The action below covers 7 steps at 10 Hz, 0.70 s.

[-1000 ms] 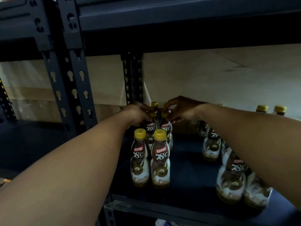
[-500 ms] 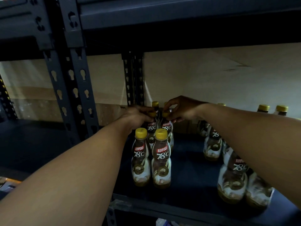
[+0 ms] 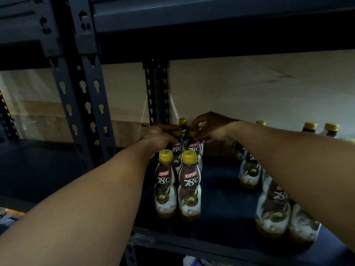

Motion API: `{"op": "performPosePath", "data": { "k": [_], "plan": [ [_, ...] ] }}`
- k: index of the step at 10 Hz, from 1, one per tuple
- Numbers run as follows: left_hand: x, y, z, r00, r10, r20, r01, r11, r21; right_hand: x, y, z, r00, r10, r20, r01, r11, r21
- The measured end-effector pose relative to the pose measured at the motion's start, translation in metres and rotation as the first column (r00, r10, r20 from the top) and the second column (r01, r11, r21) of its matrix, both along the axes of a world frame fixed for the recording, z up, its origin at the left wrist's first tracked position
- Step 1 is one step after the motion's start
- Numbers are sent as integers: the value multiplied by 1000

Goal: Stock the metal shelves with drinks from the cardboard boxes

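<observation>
Coffee bottles with yellow caps stand in a double row on the dark metal shelf (image 3: 226,223). The front pair (image 3: 189,186) stands nearest me. Behind it, my left hand (image 3: 157,136) grips the cap of the left second-row bottle (image 3: 176,150). My right hand (image 3: 212,126) pinches the cap of the right second-row bottle (image 3: 193,148). One more bottle (image 3: 182,122) stands further back between my hands. A second group of bottles (image 3: 272,210) stands at the right, partly hidden by my right forearm.
A slotted upright post (image 3: 84,112) rises at the left front, with another post (image 3: 156,91) at the back. The upper shelf (image 3: 211,14) hangs low overhead. A pale wall lies behind. Bare shelf surface stretches between the two bottle groups.
Both hands stay on the second-row bottle caps; the view has shifted only slightly.
</observation>
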State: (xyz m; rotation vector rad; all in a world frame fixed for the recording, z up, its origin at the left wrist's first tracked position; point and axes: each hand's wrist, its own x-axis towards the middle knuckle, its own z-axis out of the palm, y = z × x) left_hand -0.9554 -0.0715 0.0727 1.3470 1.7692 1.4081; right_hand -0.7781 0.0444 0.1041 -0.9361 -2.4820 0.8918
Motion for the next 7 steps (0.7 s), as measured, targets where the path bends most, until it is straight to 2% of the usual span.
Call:
{"op": "performPosePath", "data": {
  "k": [6, 7],
  "plan": [
    [0, 5, 2, 999, 18, -32, -18, 1000, 18, 16, -18, 15, 997, 6, 74, -6, 1000, -7],
    [-5, 5, 13, 994, 113, -6, -112, 990, 85, 29, -26, 29, 995, -19, 98, 17, 1000, 18]
  ]
}}
